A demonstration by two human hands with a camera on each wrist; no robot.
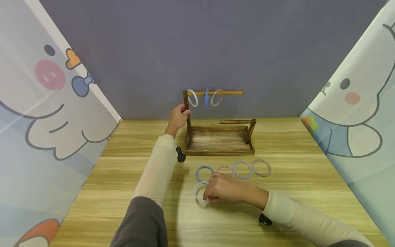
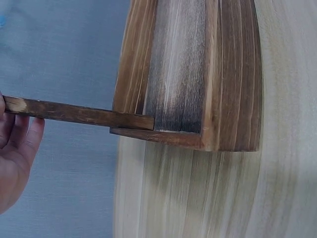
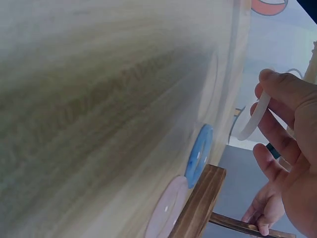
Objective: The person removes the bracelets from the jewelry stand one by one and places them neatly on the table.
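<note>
My left hand (image 1: 179,118) grips the left upright post (image 2: 74,110) of a brown wooden rack, thumb on the near side and fingers behind it. My right hand (image 1: 223,188) pinches a white bangle (image 3: 254,119) between thumb and fingers, and the right wrist view shows that bangle tilted above the table. Part of the bangle is hidden by the hand. Close by on the table lie a blue bangle (image 1: 204,167), a pale pink bangle (image 1: 224,167) partly behind the hand, a lavender bangle (image 1: 242,162) and a brownish-pink bangle (image 1: 261,160).
On the rack's upper bar (image 1: 232,92) hang a white bangle (image 1: 193,98), a blue bangle (image 1: 206,98) and a pale bangle (image 1: 213,99). A shorter lower bar (image 1: 235,121) stands at the right, above the rack's tray (image 1: 219,153). A grey wall (image 1: 277,61) rises behind.
</note>
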